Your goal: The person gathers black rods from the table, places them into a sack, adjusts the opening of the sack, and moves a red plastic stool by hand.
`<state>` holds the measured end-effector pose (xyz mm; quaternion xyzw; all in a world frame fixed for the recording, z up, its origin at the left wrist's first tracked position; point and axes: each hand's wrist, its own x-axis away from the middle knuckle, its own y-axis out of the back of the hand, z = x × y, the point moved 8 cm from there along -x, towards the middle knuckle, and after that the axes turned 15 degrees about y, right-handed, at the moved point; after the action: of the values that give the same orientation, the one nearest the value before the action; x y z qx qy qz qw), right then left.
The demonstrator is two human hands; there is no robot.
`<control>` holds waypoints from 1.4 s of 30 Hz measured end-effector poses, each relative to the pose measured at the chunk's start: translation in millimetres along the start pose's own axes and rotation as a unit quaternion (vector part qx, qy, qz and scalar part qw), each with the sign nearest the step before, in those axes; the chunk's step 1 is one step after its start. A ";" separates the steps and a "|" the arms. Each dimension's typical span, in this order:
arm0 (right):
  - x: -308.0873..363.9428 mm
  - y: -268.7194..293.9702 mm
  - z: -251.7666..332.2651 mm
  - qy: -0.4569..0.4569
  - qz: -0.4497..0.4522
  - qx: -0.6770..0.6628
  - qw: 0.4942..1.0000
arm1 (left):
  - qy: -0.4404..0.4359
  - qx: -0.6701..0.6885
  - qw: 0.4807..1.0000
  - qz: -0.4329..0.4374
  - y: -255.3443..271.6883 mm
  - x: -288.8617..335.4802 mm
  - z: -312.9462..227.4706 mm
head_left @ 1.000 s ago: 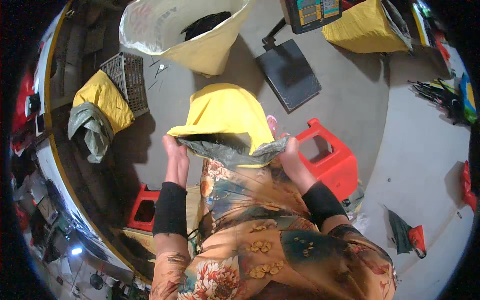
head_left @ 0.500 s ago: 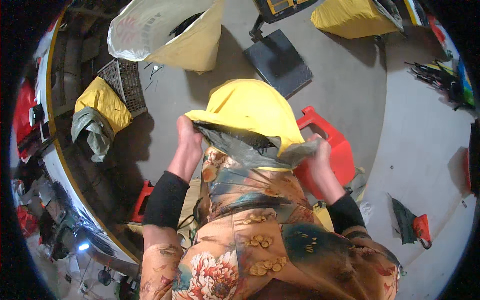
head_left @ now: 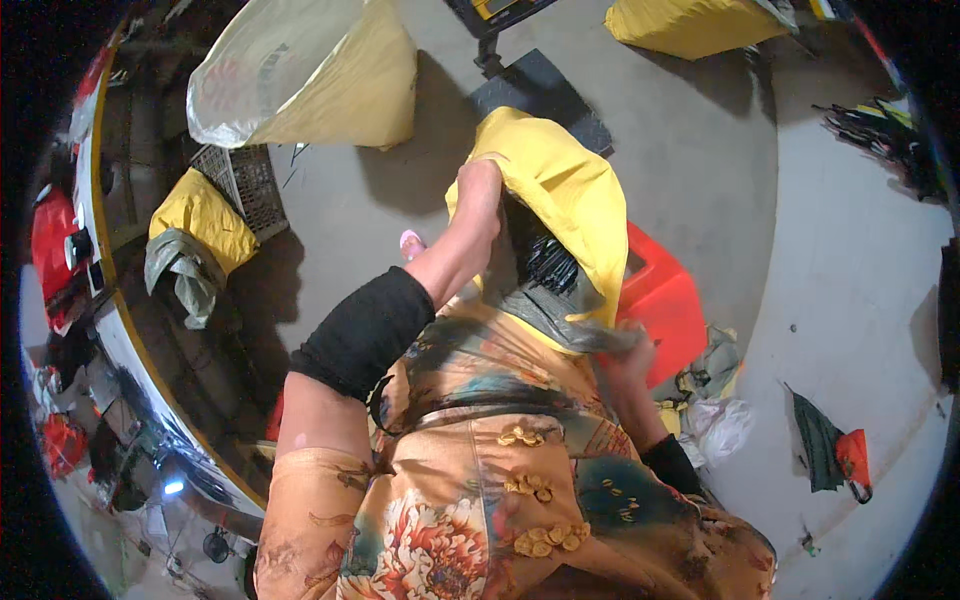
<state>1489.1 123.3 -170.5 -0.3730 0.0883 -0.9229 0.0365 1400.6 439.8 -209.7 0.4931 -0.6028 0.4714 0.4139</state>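
Note:
A yellow sack [head_left: 575, 170] with a grey lining stands in front of my body, its mouth tilted toward me. My left hand [head_left: 482, 185] is closed on the far left part of its rim. On the near right side, my right hand [head_left: 628, 355] grips the rim where the grey lining folds over; its fingers look slightly blurred. Between the hands the mouth gapes, and thin black strips [head_left: 550, 265] lie bunched inside. How deep they go is hidden by the sack's wall.
Beyond the sack are a black platform scale [head_left: 545, 85] and a large whitish sack [head_left: 350, 90]. A red stool [head_left: 668, 310] stands close on the right. Leftward sit another yellow sack [head_left: 205, 220] and a grey crate [head_left: 255, 185]. Black strips [head_left: 885, 150] lie far right.
My left hand has moved away from me and rightward, lifting the far rim. My right hand has come down slightly. The sack's mouth gapes wider, and the black strips show more.

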 end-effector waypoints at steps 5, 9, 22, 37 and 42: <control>-17.4 -32.6 27.9 0.000 -0.054 -0.017 0.998 | -0.046 -0.047 0.998 0.007 -43.5 -29.3 -17.3; -45.1 -32.6 68.5 0.132 0.078 0.299 0.942 | -0.033 -0.073 0.995 0.062 -78.2 -34.7 -22.4; -115.4 -59.8 79.8 0.051 0.020 0.127 0.990 | -0.068 -0.081 0.991 0.084 -106.9 -19.3 -68.5; -127.7 -143.2 113.5 0.127 0.029 0.202 0.971 | 0.001 -0.054 0.994 0.095 -50.0 -52.3 -76.0; -159.8 -188.6 124.7 0.136 0.077 0.202 0.967 | -0.043 0.008 0.994 0.095 -19.7 -57.1 -88.3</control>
<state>1690.4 312.8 -155.6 -0.2209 -0.0670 -0.9581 0.1699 1432.7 536.3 -242.7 0.4564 -0.6607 0.4915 0.3370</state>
